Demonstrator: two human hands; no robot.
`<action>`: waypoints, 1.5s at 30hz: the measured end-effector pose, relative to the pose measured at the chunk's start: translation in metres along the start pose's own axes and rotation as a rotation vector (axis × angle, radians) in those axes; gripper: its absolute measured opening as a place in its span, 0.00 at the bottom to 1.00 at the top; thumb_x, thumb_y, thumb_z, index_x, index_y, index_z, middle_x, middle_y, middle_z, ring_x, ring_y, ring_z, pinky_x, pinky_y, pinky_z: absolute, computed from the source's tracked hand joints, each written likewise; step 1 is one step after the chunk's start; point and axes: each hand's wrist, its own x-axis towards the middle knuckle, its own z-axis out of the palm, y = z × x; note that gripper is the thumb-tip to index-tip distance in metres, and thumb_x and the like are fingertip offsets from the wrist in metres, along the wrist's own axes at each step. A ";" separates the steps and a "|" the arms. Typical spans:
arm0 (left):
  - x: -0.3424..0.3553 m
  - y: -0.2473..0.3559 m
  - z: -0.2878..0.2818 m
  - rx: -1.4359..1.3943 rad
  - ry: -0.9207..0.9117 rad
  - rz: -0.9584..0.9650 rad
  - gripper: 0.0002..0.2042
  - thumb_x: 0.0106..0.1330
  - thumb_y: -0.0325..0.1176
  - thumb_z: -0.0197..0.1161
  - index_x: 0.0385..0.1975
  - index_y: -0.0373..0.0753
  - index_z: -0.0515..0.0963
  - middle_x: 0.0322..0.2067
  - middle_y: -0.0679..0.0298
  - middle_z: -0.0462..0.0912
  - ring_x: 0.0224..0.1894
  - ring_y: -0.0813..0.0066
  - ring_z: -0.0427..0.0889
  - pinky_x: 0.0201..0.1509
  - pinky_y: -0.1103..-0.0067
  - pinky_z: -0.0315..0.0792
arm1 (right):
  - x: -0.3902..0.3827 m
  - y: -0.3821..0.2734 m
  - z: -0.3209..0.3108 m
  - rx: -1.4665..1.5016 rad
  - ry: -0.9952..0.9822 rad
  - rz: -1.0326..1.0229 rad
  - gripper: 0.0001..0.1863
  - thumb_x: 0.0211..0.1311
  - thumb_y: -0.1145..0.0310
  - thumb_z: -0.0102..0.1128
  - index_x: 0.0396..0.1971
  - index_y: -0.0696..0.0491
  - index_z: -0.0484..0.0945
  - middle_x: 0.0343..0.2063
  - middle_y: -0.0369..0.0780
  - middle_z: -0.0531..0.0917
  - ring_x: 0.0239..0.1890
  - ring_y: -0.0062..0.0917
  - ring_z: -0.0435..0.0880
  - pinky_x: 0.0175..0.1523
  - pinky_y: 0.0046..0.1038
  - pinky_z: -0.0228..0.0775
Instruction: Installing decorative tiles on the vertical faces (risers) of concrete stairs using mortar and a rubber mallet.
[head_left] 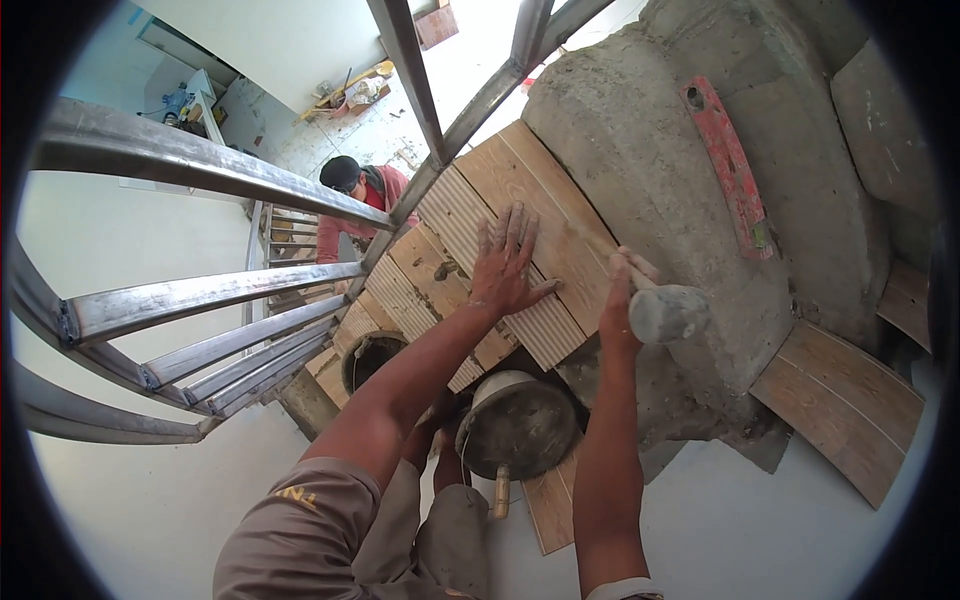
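Note:
My left hand (505, 265) lies spread on a wood-patterned stair tile (546, 200), its fingers over the tile and its ribbed edge (545, 340). My right hand (625, 290), by the tile's right end, is closed round the wooden handle of a mallet with a grey, dusty head (668, 314). Further tiles (410, 265) step down to the left, one with mortar smears. Below the tiles a bucket (515, 425) of dark grey mix holds a tool with a wooden handle (502, 490); a second bucket (372, 355) is partly hidden by my left arm.
Steel railing bars (200, 298) run along the left. Beyond them a co-worker (390, 190) in a pink top is lower down. A red level (725, 165) lies on rough concrete steps (620, 120) at the right. Loose tiles (838, 405) lie at the lower right.

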 end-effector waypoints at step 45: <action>-0.011 -0.022 -0.024 0.162 -0.444 0.580 0.68 0.32 0.74 0.75 0.78 0.60 0.46 0.79 0.64 0.44 0.81 0.64 0.40 0.82 0.50 0.29 | -0.075 0.007 -0.098 -0.076 -0.036 -0.224 0.10 0.71 0.73 0.60 0.48 0.60 0.79 0.50 0.45 0.84 0.51 0.32 0.84 0.57 0.31 0.77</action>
